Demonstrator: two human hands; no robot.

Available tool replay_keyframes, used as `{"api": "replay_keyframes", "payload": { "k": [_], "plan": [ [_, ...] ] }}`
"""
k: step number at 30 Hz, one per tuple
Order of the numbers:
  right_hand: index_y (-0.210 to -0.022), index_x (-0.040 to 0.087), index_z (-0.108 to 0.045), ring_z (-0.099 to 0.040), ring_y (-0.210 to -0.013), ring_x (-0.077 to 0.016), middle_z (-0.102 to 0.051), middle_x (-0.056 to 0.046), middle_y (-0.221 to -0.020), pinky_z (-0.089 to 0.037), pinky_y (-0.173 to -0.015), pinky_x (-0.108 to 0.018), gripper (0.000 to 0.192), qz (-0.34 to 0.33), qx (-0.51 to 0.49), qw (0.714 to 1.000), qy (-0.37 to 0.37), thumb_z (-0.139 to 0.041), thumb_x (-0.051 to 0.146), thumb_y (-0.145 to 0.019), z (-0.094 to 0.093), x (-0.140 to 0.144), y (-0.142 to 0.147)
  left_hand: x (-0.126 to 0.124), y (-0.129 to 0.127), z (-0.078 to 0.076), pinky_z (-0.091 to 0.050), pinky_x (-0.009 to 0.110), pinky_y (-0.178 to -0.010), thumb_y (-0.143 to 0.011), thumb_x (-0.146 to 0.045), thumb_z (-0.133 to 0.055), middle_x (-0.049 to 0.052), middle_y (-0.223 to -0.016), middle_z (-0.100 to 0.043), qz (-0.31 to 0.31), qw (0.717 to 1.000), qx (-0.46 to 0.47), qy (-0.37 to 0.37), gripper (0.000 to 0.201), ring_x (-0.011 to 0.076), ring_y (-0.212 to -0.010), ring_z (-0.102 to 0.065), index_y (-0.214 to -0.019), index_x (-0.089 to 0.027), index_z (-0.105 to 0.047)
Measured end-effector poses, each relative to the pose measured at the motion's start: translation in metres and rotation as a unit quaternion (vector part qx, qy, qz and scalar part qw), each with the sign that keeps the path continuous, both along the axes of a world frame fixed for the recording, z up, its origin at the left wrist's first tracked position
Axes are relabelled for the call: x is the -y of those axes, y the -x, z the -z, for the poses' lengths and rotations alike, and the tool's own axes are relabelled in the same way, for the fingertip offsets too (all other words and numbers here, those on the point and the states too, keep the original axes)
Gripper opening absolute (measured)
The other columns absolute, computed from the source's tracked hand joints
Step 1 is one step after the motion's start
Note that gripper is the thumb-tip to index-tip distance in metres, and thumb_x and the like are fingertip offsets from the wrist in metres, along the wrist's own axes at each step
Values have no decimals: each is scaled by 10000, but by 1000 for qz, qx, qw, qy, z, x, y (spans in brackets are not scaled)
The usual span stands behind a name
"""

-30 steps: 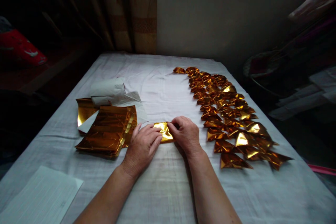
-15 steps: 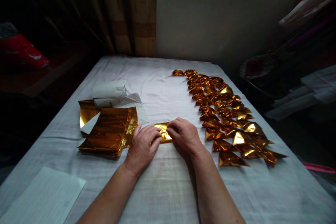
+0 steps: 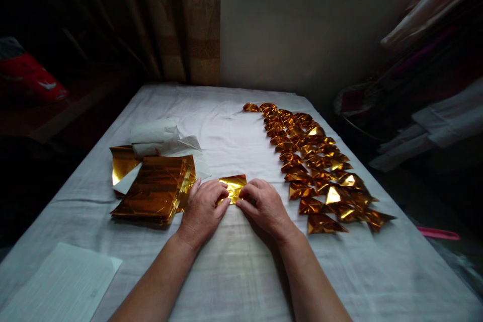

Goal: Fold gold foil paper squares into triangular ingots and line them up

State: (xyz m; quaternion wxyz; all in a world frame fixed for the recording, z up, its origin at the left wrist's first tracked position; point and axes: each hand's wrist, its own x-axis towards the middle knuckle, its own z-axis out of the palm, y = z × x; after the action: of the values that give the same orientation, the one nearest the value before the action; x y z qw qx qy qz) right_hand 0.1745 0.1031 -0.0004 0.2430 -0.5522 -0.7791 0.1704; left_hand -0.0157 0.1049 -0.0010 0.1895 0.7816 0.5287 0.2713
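The left hand (image 3: pixel 207 206) is partly curled, palm down, its fingertips and thumb on the left end of a small piece of gold paper (image 3: pixel 234 187). The right hand (image 3: pixel 266 206) is bent more tightly, finger and thumb at the right end of the same piece; whether either hand pinches it or only presses it, I cannot tell. The paper lies flat on the white cloth (image 3: pixel 241 261) that covers the table, between the two hands. Just beside the left hand is one stack of gold sheets (image 3: pixel 151 186), too tightly layered to count, with a curled gold sheet (image 3: pixel 123 161) at its far left corner. Behind the stack lies some crumpled white paper (image 3: pixel 154 133), and near the lower left corner there is one flat white sheet (image 3: pixel 62 282). To the right of the hands, folded gold pieces (image 3: pixel 302 148) sit in a long, close patch; there are more than twenty, but they overlap too much for an exact count. One red bag-like thing (image 3: pixel 32 78) with white marks is at the far left, its contents too dark to make out. One pink handle (image 3: pixel 439 233) shows past the table's right edge, and a brown curtain (image 3: pixel 188 20) hangs behind the table.
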Motion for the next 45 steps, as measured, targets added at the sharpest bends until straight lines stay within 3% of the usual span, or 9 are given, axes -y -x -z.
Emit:
{"api": "replay_keyframes", "payload": {
  "k": [6, 10, 14, 19, 24, 27, 31, 36, 45],
  "plan": [
    [-856, 207, -670, -570, -916, -210, -666, -52, -936, -407, -808, -327, 73, 21, 24, 997, -74, -618, 243, -893, 1, 20, 7, 1, -1, 0, -247, 507, -1143, -844, -232, -669, 6, -1092, -724, -10, 1000, -2, -9, 23, 228, -1114, -626, -843, -246, -651],
    [-1157, 223, -666, -548, -1160, -218, -672, -60, -1223, -378, -990, -373, 256, 0, 33, 993, -109, -515, 242, -951, 0, 36, 16, 1, -1, 0, -246, 508, -1144, -843, -230, -670, 10, -1083, -724, -4, 1000, -3, -9, 27, 227, -1111, -626, -854, -244, -649],
    [-1346, 232, -572, -451, -1340, -250, -598, -35, -1387, -274, -1115, -452, 385, -4, 96, 992, -77, -475, 291, -978, 4, 50, 17, 0, 0, 0, -243, 514, -1147, -848, -237, -666, 7, -1085, -725, -2, 1000, -2, -6, 19, 227, -1113, -628, -856, -245, -651],
    [-1377, 250, -552, -428, -1374, -272, -556, -30, -1427, -233, -1142, -511, 405, 35, 138, 988, -64, -433, 320, -996, 12, 63, 3, 0, 0, -1, -242, 525, -1149, -853, -245, -657, 5, -1088, -727, -6, 1000, -2, -4, 6, 229, -1112, -631, -852, -250, -659],
    [-1326, 222, -597, -463, -1347, -286, -592, -57, -1389, -273, -1128, -523, 382, 89, 146, 981, -89, -434, 281, -985, 13, 70, -7, 1, -1, -1, -251, 528, -1144, -837, -235, -664, 6, -1077, -725, -9, 1000, -7, -9, 26, 231, -1101, -635, -852, -248, -646],
    [-1292, 179, -617, -494, -1316, -273, -613, -97, -1360, -328, -1111, -490, 375, 89, 123, 981, -117, -429, 255, -977, 9, 62, -3, 2, -3, -2, -260, 524, -1140, -827, -240, -672, 13, -1061, -724, -12, 1000, -15, -19, 49, 237, -1097, -632, -853, -242, -632],
    [-1324, 169, -586, -500, -1305, -222, -598, -105, -1371, -356, -1112, -406, 398, 115, 76, 980, -142, -401, 224, -975, 3, 29, 13, 3, -6, -2, -265, 520, -1135, -839, -278, -670, 16, -1032, -718, -10, 999, -27, -35, 69, 239, -1071, -634, -852, -241, -614],
    [-1362, 155, -561, -397, -1382, -306, -469, -158, -1486, -311, -1122, -465, 440, 187, 121, 973, -68, -504, 254, -937, 4, -13, 32, 2, -5, -1, -250, 508, -1133, -866, -283, -651, 6, -1029, -714, -6, 999, -28, -34, 59, 224, -1076, -624, -852, -243, -609],
    [-1442, 178, -476, -314, -1422, -354, -401, -201, -1521, -245, -1118, -531, 543, 205, 179, 962, 3, -514, 416, -955, 10, -17, 38, 2, -6, -2, -224, 505, -1145, -856, -287, -667, 16, -1054, -713, -12, 999, -28, -23, 63, 224, -1081, -610, -867, -250, -618]
  ]
}}
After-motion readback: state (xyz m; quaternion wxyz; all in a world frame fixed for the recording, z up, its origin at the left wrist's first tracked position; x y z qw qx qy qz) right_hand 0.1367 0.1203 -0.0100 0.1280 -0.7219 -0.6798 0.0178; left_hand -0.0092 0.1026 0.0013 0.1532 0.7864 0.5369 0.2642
